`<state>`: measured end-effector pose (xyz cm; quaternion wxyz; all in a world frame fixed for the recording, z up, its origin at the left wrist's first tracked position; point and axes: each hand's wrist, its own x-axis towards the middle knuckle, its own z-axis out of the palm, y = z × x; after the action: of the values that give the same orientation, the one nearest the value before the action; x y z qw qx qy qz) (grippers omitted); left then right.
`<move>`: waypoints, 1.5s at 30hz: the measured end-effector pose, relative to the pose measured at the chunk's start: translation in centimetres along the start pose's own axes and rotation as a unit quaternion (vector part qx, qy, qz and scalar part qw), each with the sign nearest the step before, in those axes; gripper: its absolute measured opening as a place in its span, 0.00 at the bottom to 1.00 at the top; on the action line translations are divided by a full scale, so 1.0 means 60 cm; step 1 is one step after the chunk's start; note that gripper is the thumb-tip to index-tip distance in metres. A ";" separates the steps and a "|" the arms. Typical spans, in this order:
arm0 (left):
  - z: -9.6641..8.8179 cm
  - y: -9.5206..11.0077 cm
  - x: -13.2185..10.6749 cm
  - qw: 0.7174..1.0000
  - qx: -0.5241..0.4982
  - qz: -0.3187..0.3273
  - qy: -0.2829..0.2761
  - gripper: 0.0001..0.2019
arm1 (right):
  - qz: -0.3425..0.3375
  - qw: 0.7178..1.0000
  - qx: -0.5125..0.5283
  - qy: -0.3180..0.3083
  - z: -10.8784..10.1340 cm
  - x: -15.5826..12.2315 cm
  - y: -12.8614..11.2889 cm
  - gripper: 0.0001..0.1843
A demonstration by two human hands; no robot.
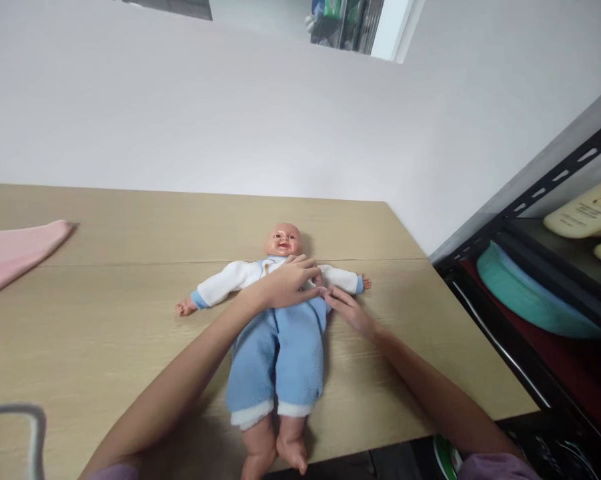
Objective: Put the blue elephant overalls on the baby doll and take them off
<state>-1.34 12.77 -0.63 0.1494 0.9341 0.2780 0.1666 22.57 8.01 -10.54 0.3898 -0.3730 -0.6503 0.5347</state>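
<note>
A baby doll (275,347) in a white top and blue dungarees lies on its back on the wooden table (105,320), head away from me. My left hand (287,283) rests flat across the doll's chest, fingers stretched out. Beside the doll's left side, my right hand (347,310) touches the edge of the blue clothing under the arm, fingers extended and close together.
A pink cloth (15,257) lies at the table's left edge. A black metal shelf (540,267) on the right holds a teal basin (525,297) and pale bottles (587,210). A white wall stands behind the table. A grey rim (27,427) shows at bottom left.
</note>
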 end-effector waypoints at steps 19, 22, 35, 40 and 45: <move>0.049 -0.003 0.012 0.994 0.047 -0.080 0.052 0.09 | -0.131 0.905 -0.367 0.173 -0.031 0.001 -0.005 0.10; 0.045 0.003 0.009 0.991 0.057 -0.085 0.088 0.11 | -0.145 0.852 -0.478 0.156 -0.073 -0.005 -0.008 0.23; 0.066 0.056 0.053 0.978 0.119 -0.151 0.084 0.20 | -0.293 0.824 -0.414 0.254 -0.073 -0.019 -0.055 0.24; 0.064 0.018 0.032 0.960 -0.019 -0.177 0.215 0.15 | -0.201 0.904 -0.257 0.278 -0.024 -0.011 -0.022 0.45; 0.049 -0.008 0.012 0.892 -0.212 -0.190 0.352 0.21 | -0.059 0.993 -0.084 0.060 0.006 0.007 0.023 0.25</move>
<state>0.16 13.05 -3.29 0.2651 0.6897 0.4428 0.5079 22.18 8.43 -11.89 0.4259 -0.3967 -0.6895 0.4311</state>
